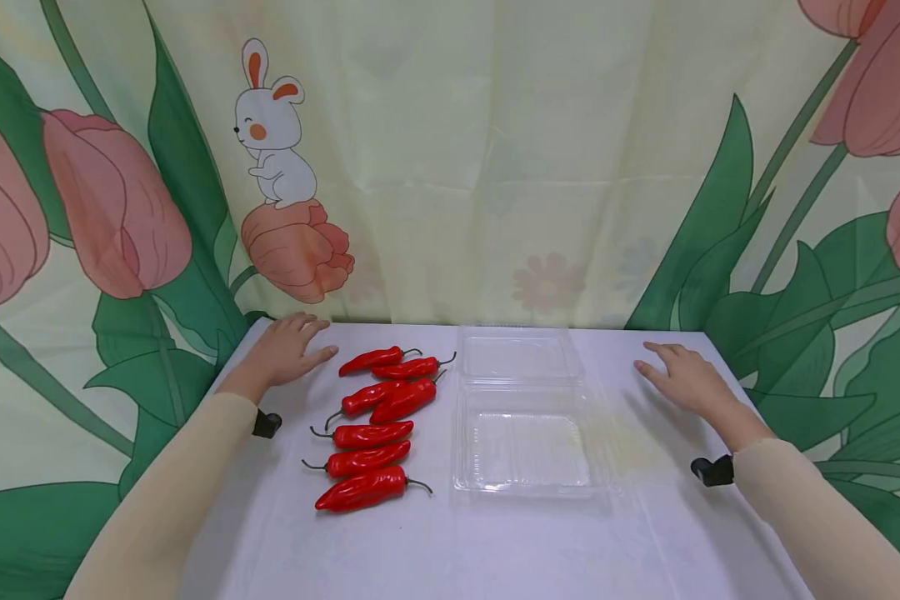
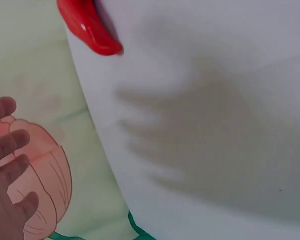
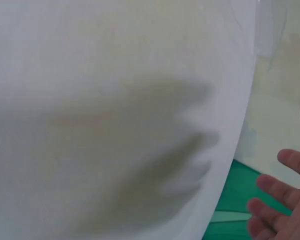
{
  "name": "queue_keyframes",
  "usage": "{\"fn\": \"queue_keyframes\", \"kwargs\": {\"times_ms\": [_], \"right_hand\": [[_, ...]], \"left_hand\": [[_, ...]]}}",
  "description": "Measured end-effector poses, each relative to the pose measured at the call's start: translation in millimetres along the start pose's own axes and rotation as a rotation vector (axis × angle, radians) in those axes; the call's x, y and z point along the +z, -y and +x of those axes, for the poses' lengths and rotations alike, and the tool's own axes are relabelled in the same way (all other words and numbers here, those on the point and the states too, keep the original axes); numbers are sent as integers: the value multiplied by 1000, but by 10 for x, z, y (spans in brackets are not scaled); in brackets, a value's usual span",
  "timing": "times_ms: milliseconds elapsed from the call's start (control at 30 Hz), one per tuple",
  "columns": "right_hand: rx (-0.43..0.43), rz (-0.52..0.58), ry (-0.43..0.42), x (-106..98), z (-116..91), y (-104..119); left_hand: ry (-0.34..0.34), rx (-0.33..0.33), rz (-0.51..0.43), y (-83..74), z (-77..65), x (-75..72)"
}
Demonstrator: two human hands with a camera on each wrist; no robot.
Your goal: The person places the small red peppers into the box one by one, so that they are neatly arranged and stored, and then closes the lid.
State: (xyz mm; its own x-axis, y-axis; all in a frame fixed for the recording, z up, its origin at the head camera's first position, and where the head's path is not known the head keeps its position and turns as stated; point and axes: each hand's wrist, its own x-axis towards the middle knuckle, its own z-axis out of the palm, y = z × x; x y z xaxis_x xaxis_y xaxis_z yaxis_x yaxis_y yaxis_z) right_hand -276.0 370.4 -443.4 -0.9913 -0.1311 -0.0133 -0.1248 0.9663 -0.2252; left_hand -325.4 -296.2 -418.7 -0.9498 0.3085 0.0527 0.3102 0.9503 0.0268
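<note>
L hand (image 1: 291, 350) at 10 o'clock of peppers (image 1: 367, 436) and R hand (image 1: 678, 379) near 3 o'clock of box (image 1: 528, 450) hold nothing, fingers apart; w/ peppers at box's 9 o'clock (middle pair look to touch), a sloppy pinch could prob drag a neighbor.

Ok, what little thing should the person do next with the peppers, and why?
I'd probably reach the left grip over to the back pepper: that grip holds nothing, this pepper looks closest to it, and the clear box lies open with no peppers in it.
</note>
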Motion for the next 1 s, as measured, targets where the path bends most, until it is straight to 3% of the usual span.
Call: {"fn": "queue_keyframes", "kwargs": {"times_ms": [400,733,1000], "right_hand": [[47,178,63,168,-216,166],[143,432,177,207,-483,368],[185,737,253,202,-678,475]], "left_hand": [[-24,40,-26,-129,-212,113],[-30,51,-67,-229,-400,153],[-62,100,-95,-458,-604,112]]}}
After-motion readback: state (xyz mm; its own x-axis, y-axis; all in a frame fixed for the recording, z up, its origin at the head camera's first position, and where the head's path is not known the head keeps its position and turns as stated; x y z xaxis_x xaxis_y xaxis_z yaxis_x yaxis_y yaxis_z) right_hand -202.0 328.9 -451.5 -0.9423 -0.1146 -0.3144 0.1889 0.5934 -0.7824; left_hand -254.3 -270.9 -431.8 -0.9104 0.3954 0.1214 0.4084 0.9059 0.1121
